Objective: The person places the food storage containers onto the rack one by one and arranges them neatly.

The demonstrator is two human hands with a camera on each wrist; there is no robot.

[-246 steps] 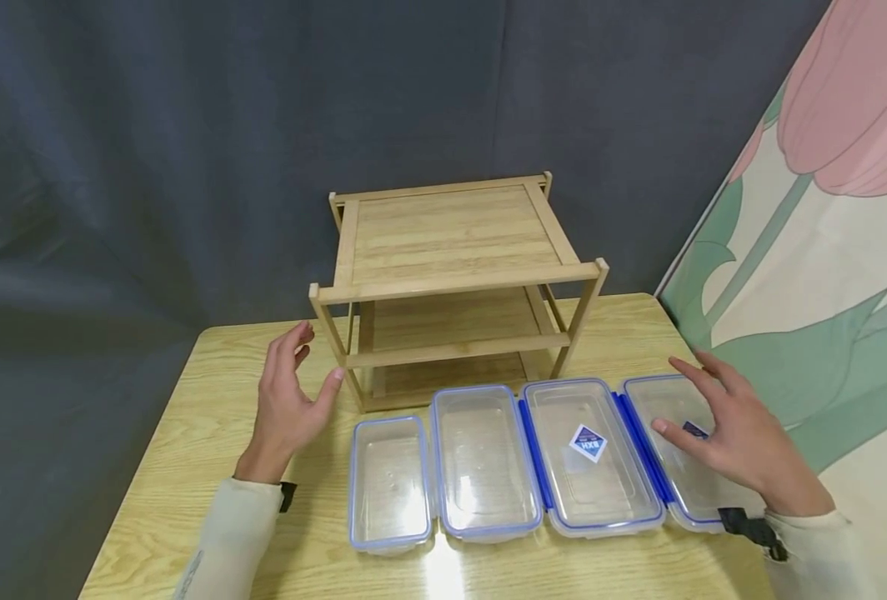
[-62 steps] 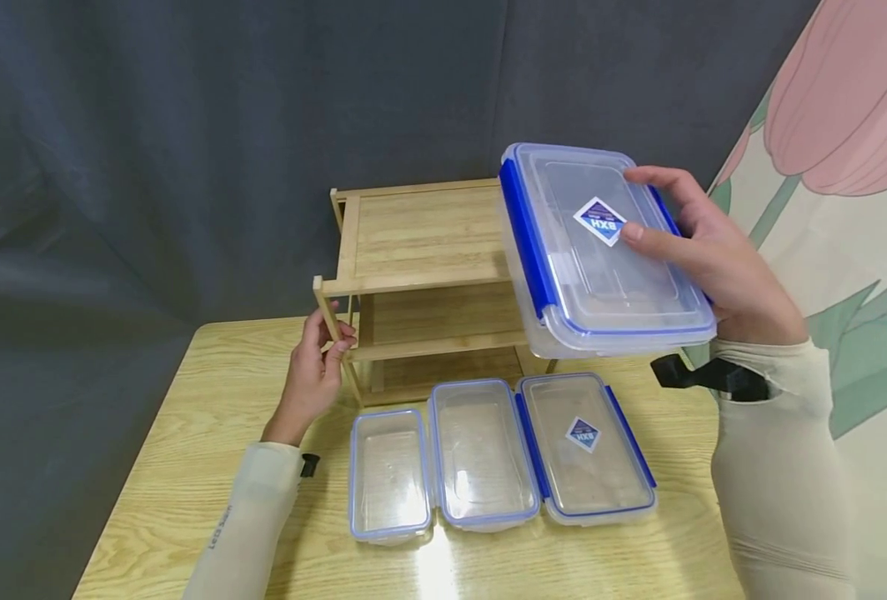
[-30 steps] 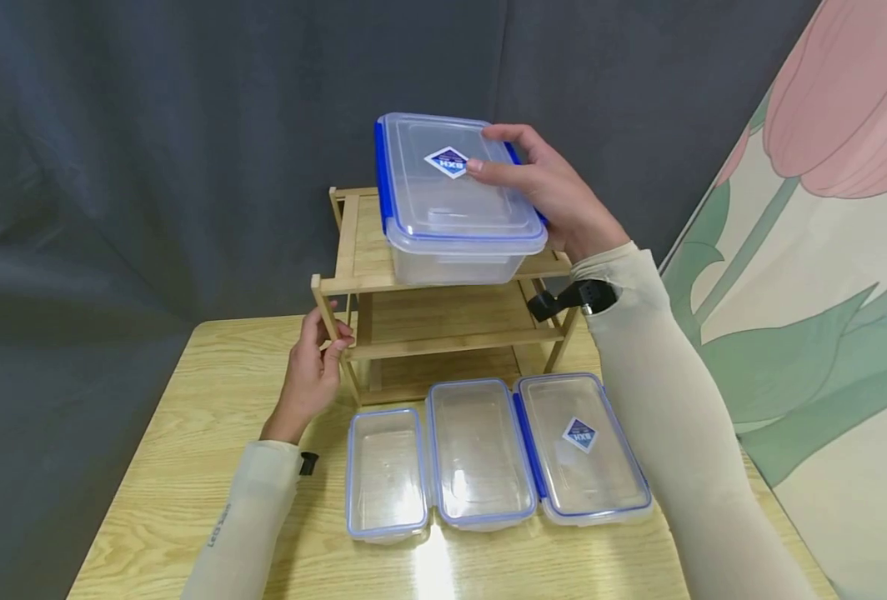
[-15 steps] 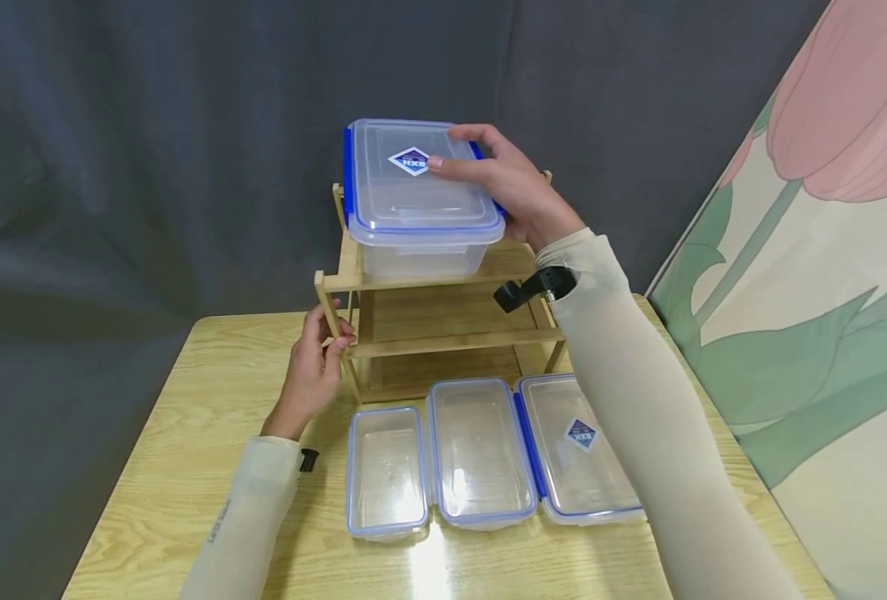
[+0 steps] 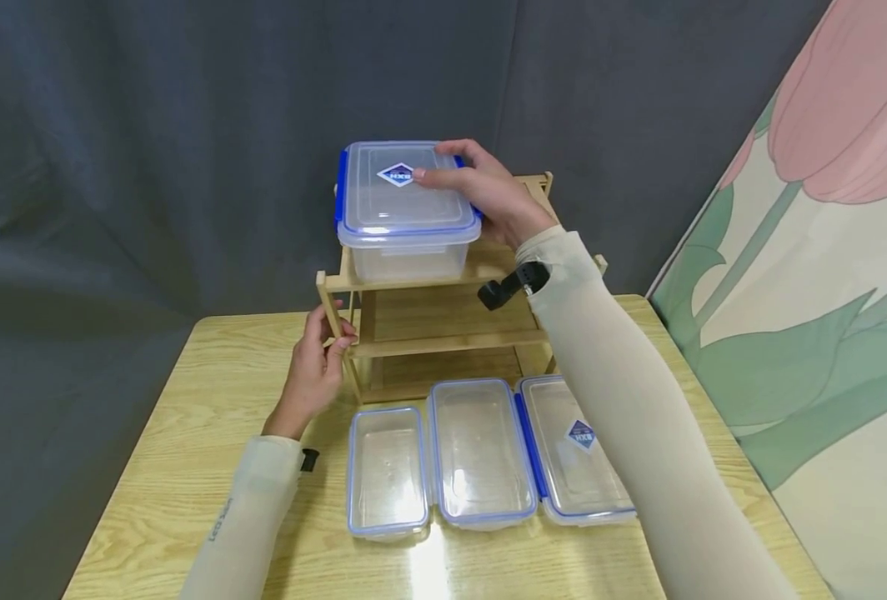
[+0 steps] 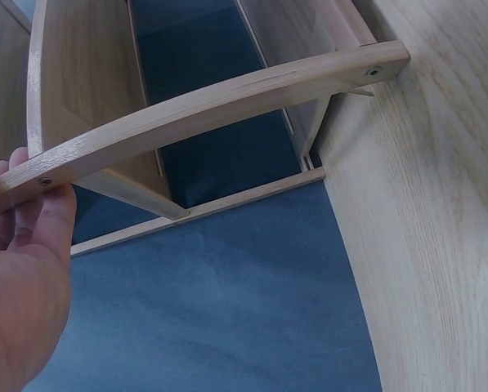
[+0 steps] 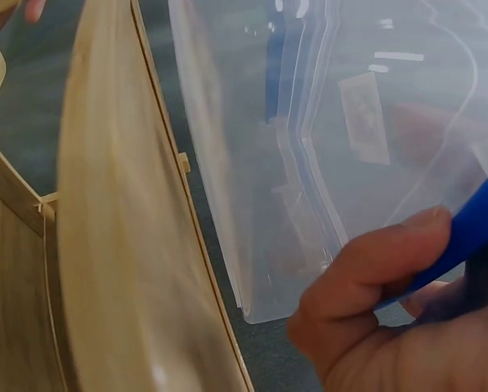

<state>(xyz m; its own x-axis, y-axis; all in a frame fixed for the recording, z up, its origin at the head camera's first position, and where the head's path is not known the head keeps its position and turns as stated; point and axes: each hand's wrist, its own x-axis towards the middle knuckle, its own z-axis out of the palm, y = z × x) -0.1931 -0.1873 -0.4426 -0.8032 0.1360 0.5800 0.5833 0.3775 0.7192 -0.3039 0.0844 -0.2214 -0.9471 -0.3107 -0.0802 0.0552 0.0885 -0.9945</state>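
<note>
Holding box (image 5: 406, 221) in right hand (image 5: 496, 192), open about as wide as lid edge to side latch: thumb on lid beside sticker (image 5: 395, 174), other fingers wrapped over and under the latch edge. Likely taken from the side to keep base free and lid up. Held roughly level over top shelf (image 5: 499, 260), base apart from it in right wrist view. Gripping rack post (image 5: 330, 308) with left hand (image 5: 310, 371), narrow, fingers curled round behind, near the middle rail (image 5: 451, 342); probably to steady the rack. In front of rack, on table (image 5: 188, 417): small box (image 5: 388, 471), middle box (image 5: 481, 450), blue-latched box (image 5: 556, 454), side by side, lids up, likely lined up for easy reach. Last one partly hidden by right sleeve (image 5: 638, 400). Behind: dark curtain (image 5: 188, 167); at right, tulip print (image 5: 841, 125).
</note>
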